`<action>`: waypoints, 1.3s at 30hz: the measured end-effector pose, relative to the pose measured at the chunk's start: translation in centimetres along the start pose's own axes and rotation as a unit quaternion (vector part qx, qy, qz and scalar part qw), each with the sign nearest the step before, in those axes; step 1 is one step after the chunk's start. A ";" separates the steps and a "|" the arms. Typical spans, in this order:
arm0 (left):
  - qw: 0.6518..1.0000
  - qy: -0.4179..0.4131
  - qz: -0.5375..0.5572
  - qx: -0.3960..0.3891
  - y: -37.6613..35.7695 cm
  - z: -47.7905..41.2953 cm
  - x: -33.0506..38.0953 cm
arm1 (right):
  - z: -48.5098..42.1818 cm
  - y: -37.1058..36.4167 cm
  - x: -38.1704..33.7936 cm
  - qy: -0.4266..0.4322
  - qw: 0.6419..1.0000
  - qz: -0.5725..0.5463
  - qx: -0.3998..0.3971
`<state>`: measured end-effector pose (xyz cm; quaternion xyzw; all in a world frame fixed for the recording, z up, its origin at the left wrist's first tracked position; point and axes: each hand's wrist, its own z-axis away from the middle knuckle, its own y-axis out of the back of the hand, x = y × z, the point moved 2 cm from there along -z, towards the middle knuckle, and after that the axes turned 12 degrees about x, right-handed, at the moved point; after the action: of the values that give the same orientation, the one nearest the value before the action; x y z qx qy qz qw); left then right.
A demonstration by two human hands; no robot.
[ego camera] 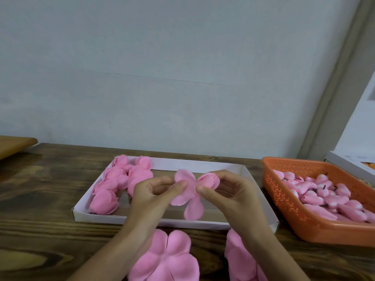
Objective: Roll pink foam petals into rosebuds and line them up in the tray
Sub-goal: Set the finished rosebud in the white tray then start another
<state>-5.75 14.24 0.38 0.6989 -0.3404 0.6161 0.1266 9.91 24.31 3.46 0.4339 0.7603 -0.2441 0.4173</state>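
Above the white tray (pixel 203 165) I hold a pink foam flower between both hands. My left hand (pixel 151 196) pinches a flat petal piece (pixel 187 196) between thumb and fingers. My right hand (pixel 233 194) grips a small rolled bud (pixel 209 180) that sits at the petal piece's upper right. Several finished pink rosebuds (pixel 119 184) lie in two rows at the tray's left end. The rest of the tray floor is partly hidden by my hands.
Flat pink petal stacks (pixel 166 258) lie on the wooden table (pixel 40 199) in front of the tray, another stack (pixel 241 260) under my right forearm. An orange mesh basket (pixel 304 222) with several small pink buds stands at the right. A white box edge (pixel 345 161) shows far right.
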 end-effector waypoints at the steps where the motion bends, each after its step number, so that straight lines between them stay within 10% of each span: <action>1: 1.000 -0.002 -0.001 0.008 0.0 0.0 0.1 | 0.1 -0.1 0.0 0.008 1.000 0.011 -0.010; 18: 0.997 -0.043 -0.031 0.059 -0.1 0.8 0.5 | 0.6 -0.8 0.1 0.044 0.996 0.064 -0.050; 33: 0.983 -0.175 -0.019 -0.059 -0.6 1.0 2.6 | 0.3 -0.4 0.0 0.041 0.997 0.062 -0.008; 39: 0.991 -0.066 -0.080 -0.088 0.6 -0.4 2.5 | -0.4 0.6 -0.6 0.066 0.996 0.065 0.008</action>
<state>-6.38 13.28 2.66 0.7494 -0.3438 0.5240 0.2135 10.39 24.66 4.18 0.5010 0.7542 -0.1938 0.3777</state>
